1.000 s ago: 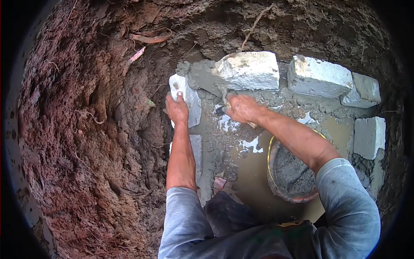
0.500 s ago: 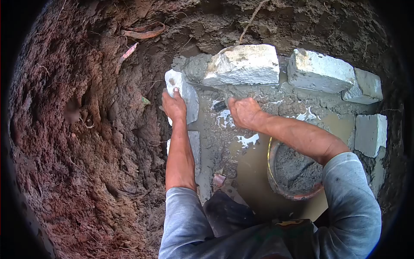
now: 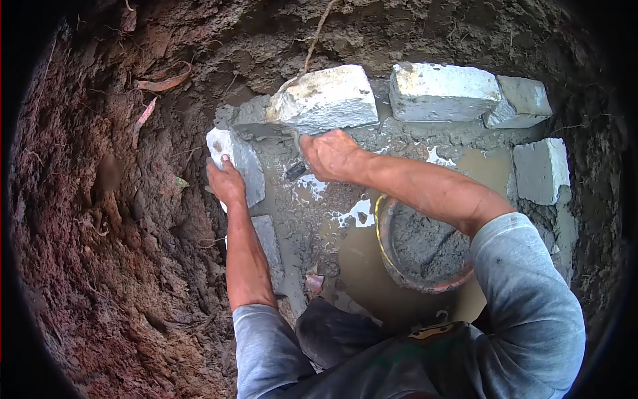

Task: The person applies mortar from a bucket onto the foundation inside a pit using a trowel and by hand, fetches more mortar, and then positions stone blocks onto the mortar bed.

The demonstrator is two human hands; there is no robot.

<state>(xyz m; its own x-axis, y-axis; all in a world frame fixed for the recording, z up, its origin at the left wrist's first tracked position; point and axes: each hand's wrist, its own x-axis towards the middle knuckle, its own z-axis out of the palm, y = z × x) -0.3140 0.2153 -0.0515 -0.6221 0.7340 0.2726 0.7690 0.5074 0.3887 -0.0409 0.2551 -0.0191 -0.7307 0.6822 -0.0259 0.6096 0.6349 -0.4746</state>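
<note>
My left hand (image 3: 226, 182) grips the outer side of a whitish block (image 3: 246, 166) at the left corner of a block row, thumb on its top. My right hand (image 3: 330, 155) is closed around the dark handle of a trowel (image 3: 295, 171). Only a sliver of its muddy blade shows, close to the front of the far white block (image 3: 327, 100); the rest is hidden. Wet grey mortar (image 3: 246, 114) fills the corner between these two blocks. Below my left hand, another grey block (image 3: 268, 249) is partly covered by my forearm.
A round bucket (image 3: 383, 247) of grey mortar stands in muddy water (image 3: 362, 272) below my right forearm. More blocks (image 3: 444, 92) continue along the far side, and one (image 3: 541, 171) sits at the right. Rough earth walls (image 3: 133, 253) surround the pit; a root hangs at the back.
The view has shifted, so the scene sits further left. My right hand has moved with the trowel closer to the far block. My left hand stays on the corner block.
</note>
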